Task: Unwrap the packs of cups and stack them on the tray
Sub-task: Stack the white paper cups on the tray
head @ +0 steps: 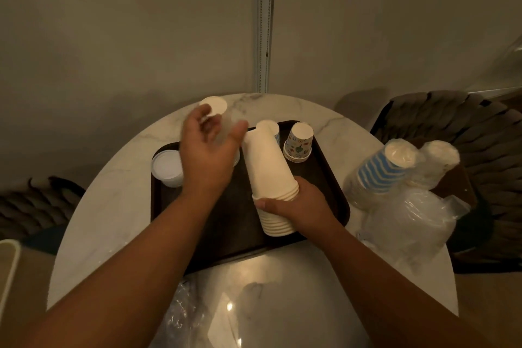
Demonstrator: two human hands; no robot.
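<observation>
A dark brown tray [226, 223] lies on the round marble table. My right hand [299, 206] grips the lower rims of a tall upside-down stack of plain white cups [268, 167] standing on the tray. My left hand [209, 155] hovers over the tray's back left with fingers spread and curved around another white cup stack [216, 106], whose lower part it hides; I cannot tell if it touches it. A short stack of patterned cups [299, 143] stands at the tray's back right. A blue-striped pack [381, 169] and a white pack [435, 161], both still wrapped, stand on the right.
A white lidded tub [166, 168] sits at the tray's left end. Crumpled clear wrap [412, 223] lies on the table's right side, and more plastic [183, 316] at the near edge. Woven chairs [463, 127] stand right and left of the table, close to a wall.
</observation>
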